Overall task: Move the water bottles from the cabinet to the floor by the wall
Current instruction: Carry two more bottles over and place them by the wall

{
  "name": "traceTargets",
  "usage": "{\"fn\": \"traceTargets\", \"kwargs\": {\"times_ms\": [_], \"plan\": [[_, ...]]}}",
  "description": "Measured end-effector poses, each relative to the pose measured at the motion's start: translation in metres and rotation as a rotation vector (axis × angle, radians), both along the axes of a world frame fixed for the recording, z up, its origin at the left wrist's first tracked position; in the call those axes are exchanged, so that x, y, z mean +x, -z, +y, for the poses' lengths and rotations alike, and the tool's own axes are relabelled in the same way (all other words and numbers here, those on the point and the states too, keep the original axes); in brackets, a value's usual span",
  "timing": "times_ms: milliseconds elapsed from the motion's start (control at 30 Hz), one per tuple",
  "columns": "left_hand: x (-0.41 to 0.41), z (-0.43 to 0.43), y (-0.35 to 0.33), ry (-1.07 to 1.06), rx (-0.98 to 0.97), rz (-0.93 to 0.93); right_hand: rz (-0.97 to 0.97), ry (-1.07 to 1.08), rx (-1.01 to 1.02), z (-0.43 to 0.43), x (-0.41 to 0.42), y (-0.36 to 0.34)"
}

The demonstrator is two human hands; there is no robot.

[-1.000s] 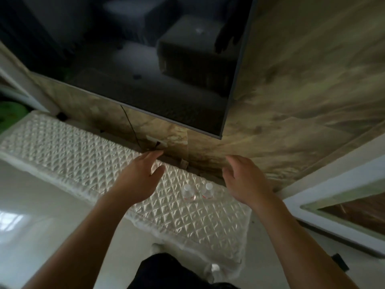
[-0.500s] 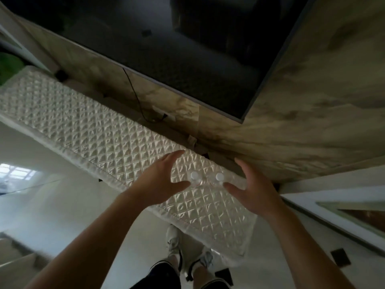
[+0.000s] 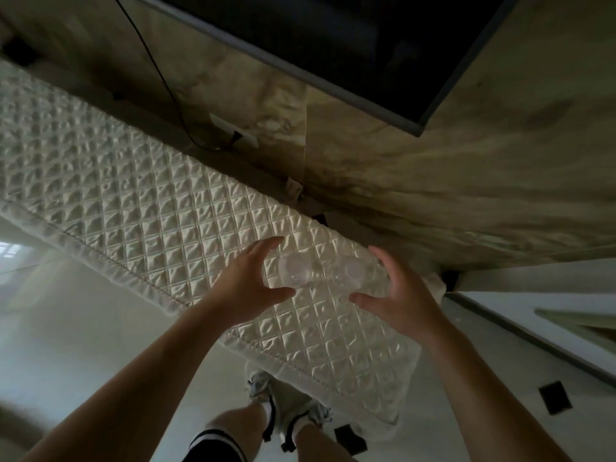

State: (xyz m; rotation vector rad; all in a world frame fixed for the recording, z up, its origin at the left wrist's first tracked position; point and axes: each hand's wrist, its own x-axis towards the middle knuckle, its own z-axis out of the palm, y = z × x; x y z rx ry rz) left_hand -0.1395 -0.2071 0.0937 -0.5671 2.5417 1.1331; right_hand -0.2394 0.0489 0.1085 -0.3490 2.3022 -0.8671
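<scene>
Two clear water bottles stand side by side near the right end of the cabinet top, seen from above: the left bottle and the right bottle. The cabinet top is covered with a quilted cream cloth. My left hand is open, its fingers and thumb curved around the left bottle's left side, close to it or just touching. My right hand is open beside the right bottle, thumb in front and fingers behind.
A dark wall-mounted TV hangs above the cabinet on a marbled wall. A black cable runs down to a white socket. Pale glossy floor lies below, with my shoes at the cabinet's edge.
Both hands have moved forward and closed in on the two bottles, now flanking them. The view has tilted down and closer to the cabinet.
</scene>
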Motion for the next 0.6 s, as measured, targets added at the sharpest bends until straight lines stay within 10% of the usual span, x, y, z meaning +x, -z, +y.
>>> {"fn": "traceTargets", "kwargs": {"times_ms": [600], "plan": [[-0.011,0.014,0.084,-0.022,0.039,0.124,0.113,0.027,-0.061,-0.009,-0.002,0.099]]}}
